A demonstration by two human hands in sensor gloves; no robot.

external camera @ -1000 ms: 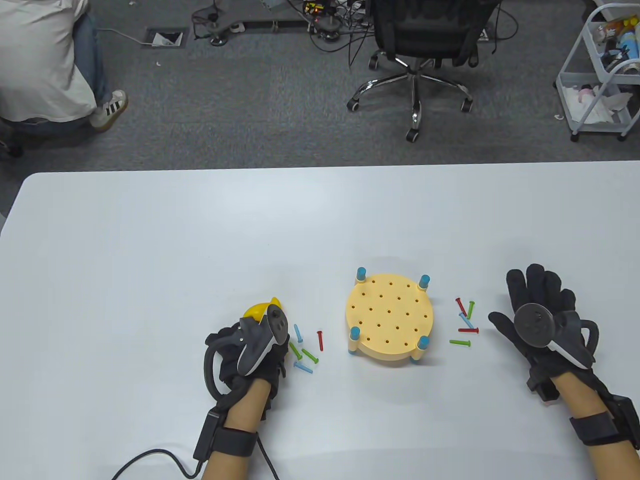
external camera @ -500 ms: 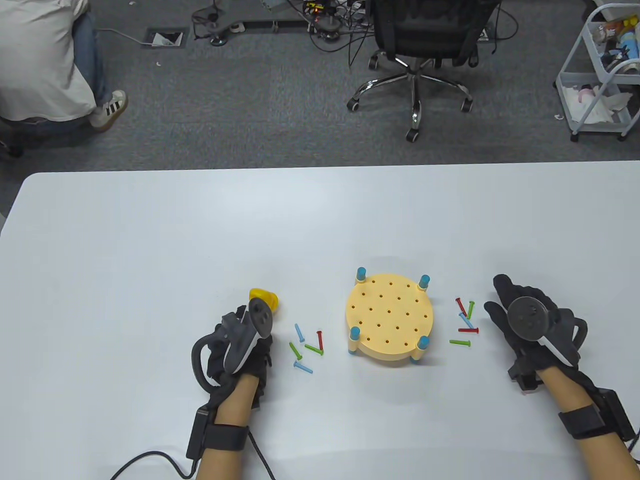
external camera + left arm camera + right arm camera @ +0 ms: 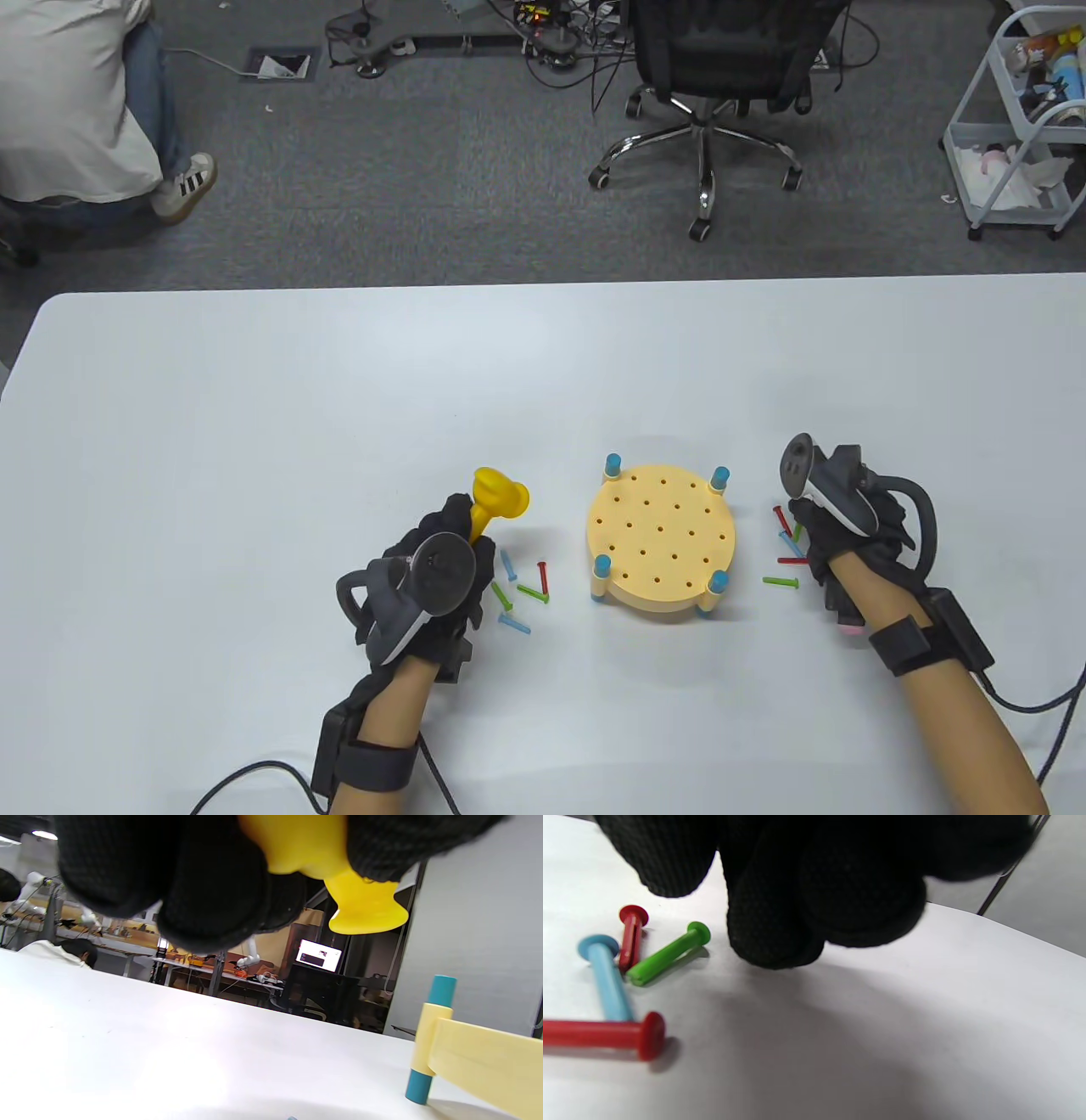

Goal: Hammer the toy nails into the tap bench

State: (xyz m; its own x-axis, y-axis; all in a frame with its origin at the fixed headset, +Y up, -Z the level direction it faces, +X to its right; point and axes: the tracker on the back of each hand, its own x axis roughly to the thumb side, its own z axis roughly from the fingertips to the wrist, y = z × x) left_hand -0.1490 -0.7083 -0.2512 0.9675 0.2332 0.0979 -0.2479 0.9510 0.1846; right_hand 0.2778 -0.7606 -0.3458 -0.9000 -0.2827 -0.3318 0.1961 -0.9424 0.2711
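The round yellow tap bench [image 3: 662, 539] stands on teal legs at the table's front middle, all its holes empty; its edge [image 3: 479, 1052] also shows in the left wrist view. My left hand [image 3: 462, 526] grips the handle of the yellow toy hammer [image 3: 501, 497], head raised and pointing up-right, left of the bench. The glove [image 3: 191, 878] wraps the hammer [image 3: 360, 899]. Loose nails [image 3: 517, 590] lie beside that hand. My right hand [image 3: 810, 531] hangs curled over the right nails [image 3: 789, 560]. Its fingertips [image 3: 772, 942] hover just above the table beside a green nail [image 3: 668, 952], holding nothing.
A red nail [image 3: 606, 1033], a blue nail [image 3: 606, 976] and a shorter red nail [image 3: 632, 935] lie left of my right fingers. Beyond the white table [image 3: 254, 407] are an office chair [image 3: 704, 85], a cart [image 3: 1018, 127] and a crouching person [image 3: 68, 110].
My left hand lifted the hammer off the table and turned its head up toward the bench. My right hand moved left from the table's right side, rolled onto its side and curled over the right nails.
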